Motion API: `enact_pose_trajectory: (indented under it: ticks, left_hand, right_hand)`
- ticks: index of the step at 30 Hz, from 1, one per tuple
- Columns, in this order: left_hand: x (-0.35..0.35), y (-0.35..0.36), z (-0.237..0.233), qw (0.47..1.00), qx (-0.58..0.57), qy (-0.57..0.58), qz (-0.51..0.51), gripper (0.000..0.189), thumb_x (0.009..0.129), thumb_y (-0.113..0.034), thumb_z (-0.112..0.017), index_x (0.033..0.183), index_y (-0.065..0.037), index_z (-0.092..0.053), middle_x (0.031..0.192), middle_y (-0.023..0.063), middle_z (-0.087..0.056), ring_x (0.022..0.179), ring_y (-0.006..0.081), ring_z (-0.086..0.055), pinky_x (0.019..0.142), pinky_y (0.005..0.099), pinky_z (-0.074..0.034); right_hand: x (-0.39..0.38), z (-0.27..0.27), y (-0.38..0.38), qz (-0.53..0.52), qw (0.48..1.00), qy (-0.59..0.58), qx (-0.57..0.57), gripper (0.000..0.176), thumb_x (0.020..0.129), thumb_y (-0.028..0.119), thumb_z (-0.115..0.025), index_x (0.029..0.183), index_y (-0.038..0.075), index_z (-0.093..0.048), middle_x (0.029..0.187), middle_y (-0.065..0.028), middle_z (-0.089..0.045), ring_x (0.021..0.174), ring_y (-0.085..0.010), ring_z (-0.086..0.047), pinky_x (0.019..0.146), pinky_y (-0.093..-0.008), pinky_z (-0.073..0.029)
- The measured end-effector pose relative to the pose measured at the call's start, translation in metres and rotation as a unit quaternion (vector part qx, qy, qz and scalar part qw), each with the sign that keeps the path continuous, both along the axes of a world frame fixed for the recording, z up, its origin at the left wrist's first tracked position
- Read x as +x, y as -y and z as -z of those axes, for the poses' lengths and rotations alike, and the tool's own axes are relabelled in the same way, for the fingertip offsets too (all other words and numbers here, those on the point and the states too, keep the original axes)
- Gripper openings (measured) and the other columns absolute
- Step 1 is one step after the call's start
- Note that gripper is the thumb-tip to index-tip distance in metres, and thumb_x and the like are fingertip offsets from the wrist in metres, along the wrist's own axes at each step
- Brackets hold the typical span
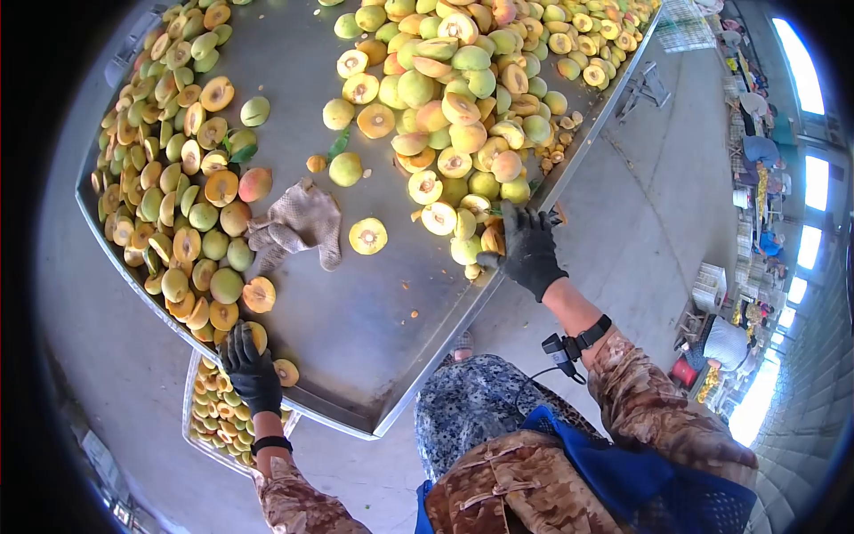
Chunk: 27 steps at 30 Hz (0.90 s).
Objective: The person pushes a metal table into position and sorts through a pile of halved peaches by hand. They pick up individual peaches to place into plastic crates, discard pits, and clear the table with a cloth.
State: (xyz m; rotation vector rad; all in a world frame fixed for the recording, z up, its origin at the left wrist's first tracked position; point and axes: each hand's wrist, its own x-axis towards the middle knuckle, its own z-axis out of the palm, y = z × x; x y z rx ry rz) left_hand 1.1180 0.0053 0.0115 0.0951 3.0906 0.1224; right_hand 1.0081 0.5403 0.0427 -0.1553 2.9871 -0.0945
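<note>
The gloved left hand (249, 369) rested at the rim of the table (356, 338), fingers bent against a fruit half (258, 334); I couldn't tell if it gripped. The right hand (529, 251) curled against the fruit pile (454, 107) just beyond its fingertips, its hold equally unclear.

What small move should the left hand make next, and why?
Probably slide the fruit half under its fingers over the table rim into the crate below. The left hand rests spread on halves at the near rim, and the crate just beneath it already holds many cut halves.
</note>
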Motion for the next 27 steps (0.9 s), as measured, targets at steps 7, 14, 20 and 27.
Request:
enact_pose_trajectory:
  ticks: [7, 14, 20, 27]
  left_hand:
    - [-0.003, -0.001, -0.008, 1.000, -0.005, 0.018, -0.010, 0.069, 0.081, -0.011, -0.075, 0.143, -0.006, -0.046, 0.147, 0.0118, -0.055, 0.138, 0.0330, -0.049, 0.121, 0.0511, -0.033]
    - [0.001, 0.003, 0.005, 1.000, -0.001, 0.011, -0.007, 0.056, 0.090, -0.015, -0.062, 0.143, -0.006, -0.048, 0.147, 0.0134, -0.054, 0.138, 0.0355, -0.047, 0.121, 0.0516, -0.032]
    - [0.003, 0.008, 0.017, 0.999, -0.019, -0.028, 0.022, 0.048, 0.094, -0.015, -0.057, 0.141, -0.004, -0.048, 0.143, 0.0145, -0.057, 0.136, 0.0366, -0.051, 0.121, 0.0522, -0.032]
    - [0.004, 0.005, 0.009, 1.000, 0.017, -0.001, -0.017, 0.053, 0.090, -0.009, -0.061, 0.140, -0.005, -0.047, 0.144, 0.0148, -0.055, 0.136, 0.0371, -0.049, 0.121, 0.0529, -0.032]
  right_hand:
    - [-0.011, 0.015, 0.043, 0.034, 0.998, 0.022, -0.041, 0.099, 0.071, 0.053, -0.084, 0.145, 0.000, -0.043, 0.123, -0.0287, -0.055, 0.115, -0.0460, -0.050, 0.103, -0.0604, -0.037]
    - [-0.040, 0.059, 0.186, -0.075, 0.971, -0.020, -0.224, 0.093, 0.077, 0.034, -0.083, 0.153, 0.002, -0.038, 0.147, -0.0447, -0.034, 0.129, -0.0611, -0.042, 0.106, -0.0619, -0.041]
    - [-0.111, 0.006, 0.248, -0.112, 0.941, -0.074, -0.312, 0.092, 0.075, 0.033, -0.083, 0.151, 0.004, -0.040, 0.146, -0.0258, -0.044, 0.129, -0.0459, -0.048, 0.106, -0.0571, -0.040]
    - [-0.096, -0.026, 0.078, 0.043, 0.930, -0.197, -0.306, 0.074, 0.080, 0.027, -0.083, 0.141, 0.001, -0.049, 0.129, -0.0228, -0.058, 0.120, -0.0415, -0.056, 0.105, -0.0489, -0.044]
